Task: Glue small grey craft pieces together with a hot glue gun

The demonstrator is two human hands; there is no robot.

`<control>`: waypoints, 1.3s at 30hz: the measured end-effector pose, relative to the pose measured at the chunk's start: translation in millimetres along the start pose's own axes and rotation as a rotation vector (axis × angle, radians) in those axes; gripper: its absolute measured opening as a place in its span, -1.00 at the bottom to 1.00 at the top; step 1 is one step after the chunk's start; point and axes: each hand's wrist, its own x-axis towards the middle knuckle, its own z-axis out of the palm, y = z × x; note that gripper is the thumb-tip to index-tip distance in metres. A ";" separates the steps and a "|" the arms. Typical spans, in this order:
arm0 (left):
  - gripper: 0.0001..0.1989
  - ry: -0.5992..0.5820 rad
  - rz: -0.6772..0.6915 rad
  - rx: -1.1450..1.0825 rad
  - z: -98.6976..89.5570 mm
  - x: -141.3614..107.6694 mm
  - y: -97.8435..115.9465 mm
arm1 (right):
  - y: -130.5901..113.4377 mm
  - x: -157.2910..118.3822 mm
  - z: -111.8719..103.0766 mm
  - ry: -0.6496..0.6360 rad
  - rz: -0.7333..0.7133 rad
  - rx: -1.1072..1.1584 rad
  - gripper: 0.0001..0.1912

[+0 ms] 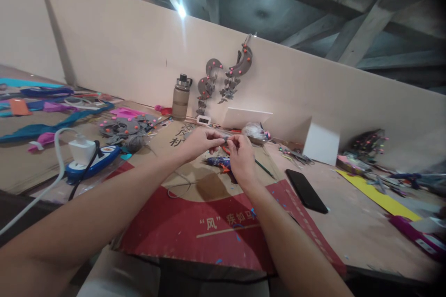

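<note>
My left hand (pixel 203 143) and my right hand (pixel 242 154) meet over a cardboard sheet (pixel 181 222), fingertips pinched close together. A tiny dark grey piece (pixel 226 139) shows between them, too small to name. Just below the hands lies a blue glue gun (pixel 216 161), partly hidden by my right hand. A bit of orange (pixel 226 150) peeks out between the hands; its kind is unclear. A dark green pencil (pixel 265 169) lies right of my right hand. On the cardboard, a thin loop of string (pixel 179 189) curls nearer to me.
Left are a blue power strip (pixel 92 164) with a white charger (pixel 82 151) and grey felt pieces with pink dots (pixel 125 126). A bottle (pixel 181 97) stands by the partition, where grey moon-shaped ornaments (pixel 240 62) hang. At right lies a black phone (pixel 306 190).
</note>
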 end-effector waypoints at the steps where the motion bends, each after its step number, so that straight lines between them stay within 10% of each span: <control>1: -0.78 -0.009 -0.007 -0.018 0.0 0.4 -1.4 | 0.4 0.1 0.1 0.005 0.000 -0.003 -0.87; 39: -0.94 0.168 -0.050 0.102 13.6 -1.5 -7.9 | -1.9 -4.5 0.7 -0.052 0.007 -0.138 -0.78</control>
